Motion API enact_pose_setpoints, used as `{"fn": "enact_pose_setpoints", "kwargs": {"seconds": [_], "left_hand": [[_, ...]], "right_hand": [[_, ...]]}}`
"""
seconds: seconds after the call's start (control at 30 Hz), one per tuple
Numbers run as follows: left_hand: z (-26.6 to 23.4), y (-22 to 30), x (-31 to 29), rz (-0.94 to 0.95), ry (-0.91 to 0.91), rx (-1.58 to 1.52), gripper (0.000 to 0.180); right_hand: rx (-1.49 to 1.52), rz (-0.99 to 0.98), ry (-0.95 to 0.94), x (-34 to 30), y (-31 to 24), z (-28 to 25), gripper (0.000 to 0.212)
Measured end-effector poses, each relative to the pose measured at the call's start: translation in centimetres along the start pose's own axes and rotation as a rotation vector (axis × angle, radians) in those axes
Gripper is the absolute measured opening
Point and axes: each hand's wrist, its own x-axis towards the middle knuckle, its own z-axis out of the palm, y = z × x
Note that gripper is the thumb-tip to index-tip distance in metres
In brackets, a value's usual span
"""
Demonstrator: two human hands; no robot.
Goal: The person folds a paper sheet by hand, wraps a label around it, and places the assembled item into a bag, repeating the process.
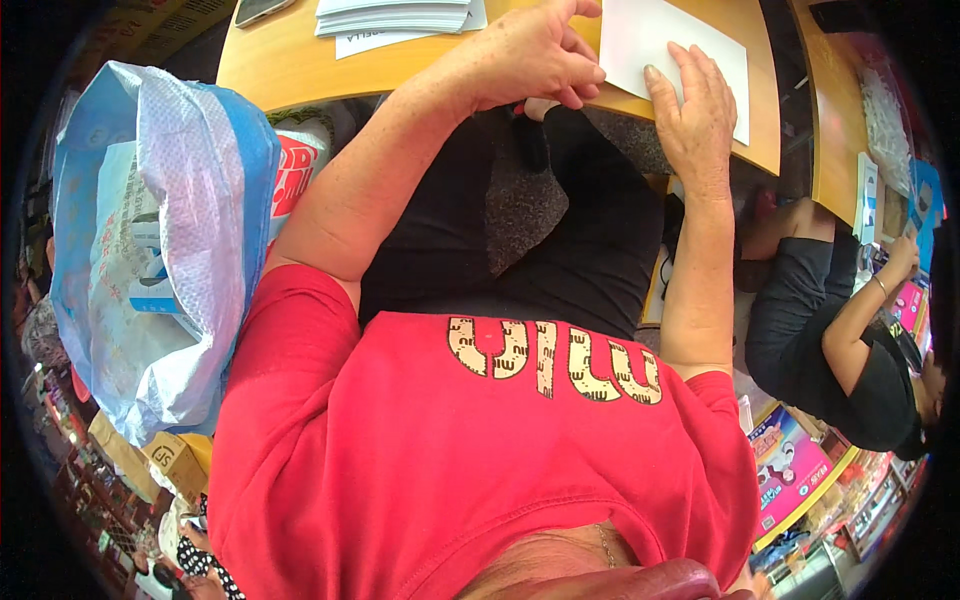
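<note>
A blank white sheet or flat card (640, 45) lies on the yellow wooden table (290, 70) in front of me. My right hand (692, 115) rests on its right side, fingers stretched out flat. Just left of the sheet, my left hand (535, 55) hovers over the table's near edge with its fingers apart and partly bent; nothing shows in it. Some of its fingertips run out of the picture at the top. Further left sits a stack of white printed cards or flat boxes (390, 18), on top of another printed sheet.
A phone (262, 10) lies at the table's far left. A large blue and white woven bag (190, 220) stands by my left arm, with packages inside. To my right, a person in black (820, 330) sits at another yellow table (835, 150). Cardboard boxes (175, 465) are behind the bag.
</note>
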Motion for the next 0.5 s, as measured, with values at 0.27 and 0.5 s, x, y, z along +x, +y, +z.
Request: {"fn": "enact_pose_setpoints", "kwargs": {"seconds": [0.27, 0.5], "left_hand": [[0.8, -0.4, -0.4, 0.085, 0.069, 0.151, 0.059], [1.1, -1.7, -0.7, 0.354, 0.087, 0.184, 0.059]], "right_hand": [[0.442, -0.069, 0.039, 0.5, -2.9, -2.7, 0.022], [0.496, -0.213, -0.027, 0.8, -3.5, -2.5, 0.012]]}}
